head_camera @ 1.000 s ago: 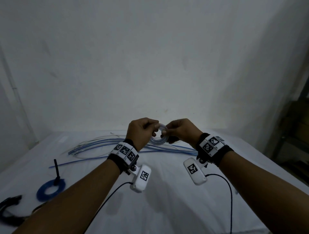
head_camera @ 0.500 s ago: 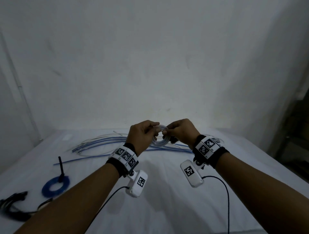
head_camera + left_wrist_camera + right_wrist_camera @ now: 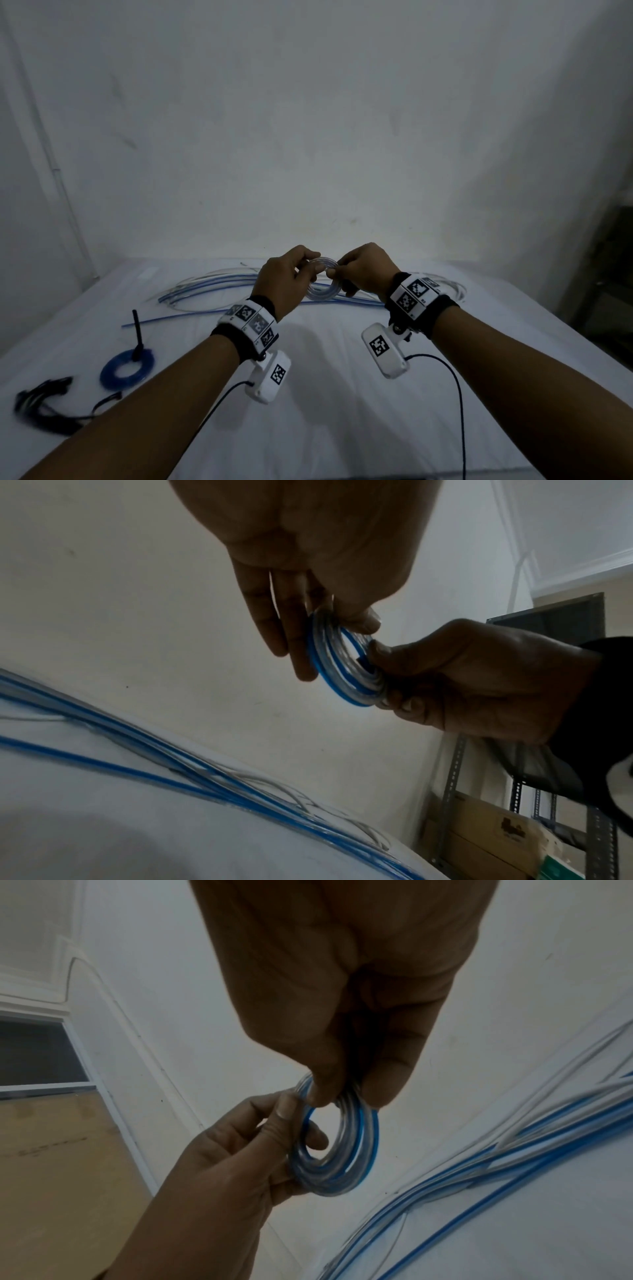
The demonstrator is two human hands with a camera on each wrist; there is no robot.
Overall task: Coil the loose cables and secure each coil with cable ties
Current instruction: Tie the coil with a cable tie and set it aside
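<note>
A small coil of clear and blue cable [image 3: 323,291] hangs in the air above the white table [image 3: 342,411], held upright between both hands. My left hand [image 3: 310,270] pinches the coil's left and upper side with thumb and fingers. My right hand [image 3: 337,272] grips its right side, thumb on the ring. In the left wrist view the coil [image 3: 339,666] sits between my left fingertips [image 3: 304,669] and the right hand [image 3: 479,680]. The right wrist view shows the coil [image 3: 339,1158] under my right fingers [image 3: 383,1085], the left hand [image 3: 222,1164] holding its lower left.
Loose blue and clear cables [image 3: 212,294] lie across the far side of the table. A tied blue coil [image 3: 126,368] with a black tie sticking up lies at the left. A bundle of black cable ties [image 3: 44,404] lies near the left edge. Shelving with boxes [image 3: 496,831] stands at the right.
Both hands keep hold of the coil in nearly the same place. The fingers have shifted slightly round the ring.
</note>
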